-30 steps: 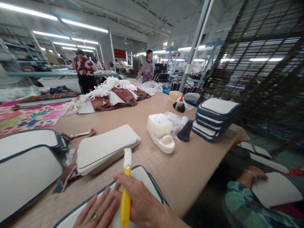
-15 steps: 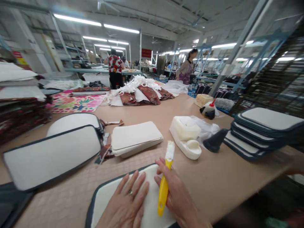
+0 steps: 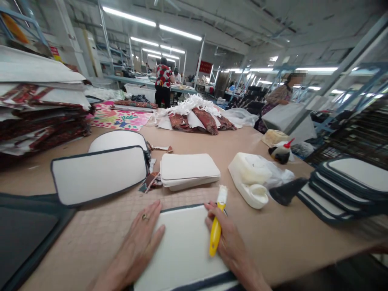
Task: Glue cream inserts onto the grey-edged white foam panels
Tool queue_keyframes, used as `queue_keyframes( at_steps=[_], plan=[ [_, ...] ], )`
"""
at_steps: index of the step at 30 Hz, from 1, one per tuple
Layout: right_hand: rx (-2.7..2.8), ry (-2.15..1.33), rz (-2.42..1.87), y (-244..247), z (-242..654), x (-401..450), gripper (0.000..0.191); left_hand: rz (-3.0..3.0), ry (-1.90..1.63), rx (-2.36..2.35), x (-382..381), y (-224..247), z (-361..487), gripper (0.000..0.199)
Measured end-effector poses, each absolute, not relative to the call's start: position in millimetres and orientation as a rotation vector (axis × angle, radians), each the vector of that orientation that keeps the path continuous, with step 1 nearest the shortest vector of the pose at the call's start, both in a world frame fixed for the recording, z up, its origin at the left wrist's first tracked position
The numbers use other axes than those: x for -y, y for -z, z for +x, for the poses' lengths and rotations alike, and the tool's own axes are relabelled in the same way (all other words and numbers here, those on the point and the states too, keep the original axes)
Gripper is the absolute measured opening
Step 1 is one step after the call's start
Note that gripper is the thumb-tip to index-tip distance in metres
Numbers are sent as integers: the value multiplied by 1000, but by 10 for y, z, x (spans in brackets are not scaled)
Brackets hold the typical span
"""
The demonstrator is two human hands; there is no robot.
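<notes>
In front of me on the table lies a white panel with a dark edge (image 3: 182, 246). My left hand (image 3: 139, 234) rests flat along its left side, fingers stretched out and a ring on one of them. My right hand (image 3: 227, 234) is at the panel's right side and holds a yellow-handled brush (image 3: 215, 234), its pale-coated bristles pointing away from me. The fingertips of that hand touch the panel's far right corner. Just beyond the panel sits a stack of white boards (image 3: 189, 167). A cut white plastic jug (image 3: 257, 198) stands to the right of the brush.
Dark-edged panels are stacked at right (image 3: 351, 178); another leans at left (image 3: 100, 176). A black cone-shaped piece (image 3: 286, 192) and a red-tipped bottle (image 3: 281, 152) lie beyond the jug. Fabric piles (image 3: 39, 109) stand at far left. A person (image 3: 279, 97) carries something pale behind the table.
My left hand has moved from the panel's middle to its left edge. The right hand still holds the brush. My view has turned left, and the person at the back now carries a pale sheet-like thing.
</notes>
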State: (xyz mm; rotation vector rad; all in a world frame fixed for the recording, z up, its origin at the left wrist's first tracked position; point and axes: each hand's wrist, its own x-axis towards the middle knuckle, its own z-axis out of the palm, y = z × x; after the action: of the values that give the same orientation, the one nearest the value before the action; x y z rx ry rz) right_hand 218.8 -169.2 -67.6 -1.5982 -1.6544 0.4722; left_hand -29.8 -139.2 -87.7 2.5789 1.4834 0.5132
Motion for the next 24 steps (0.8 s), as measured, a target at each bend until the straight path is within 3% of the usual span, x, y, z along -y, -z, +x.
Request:
queue_keyframes(
  at_steps=[4,9,13,18,24],
  plan=[
    [1570,-300,-1447,348,2290,1985,9,2545,-411,-1339,1158,320,-143,40],
    [1941,37,-1206,540,2349,2705,36,2468,-106,-944,966,-259,298,46],
    [1980,163,-1278,843,2359,2815,52,2477,9,-870,869,-257,538,47],
    [1951,199,-1332,856,2209,2556,70,2499,63,-891,793,-193,548,52],
    [1896,140,-1342,746,2081,2548,71,2576,-40,-1144,1051,-155,461,57]
  ],
)
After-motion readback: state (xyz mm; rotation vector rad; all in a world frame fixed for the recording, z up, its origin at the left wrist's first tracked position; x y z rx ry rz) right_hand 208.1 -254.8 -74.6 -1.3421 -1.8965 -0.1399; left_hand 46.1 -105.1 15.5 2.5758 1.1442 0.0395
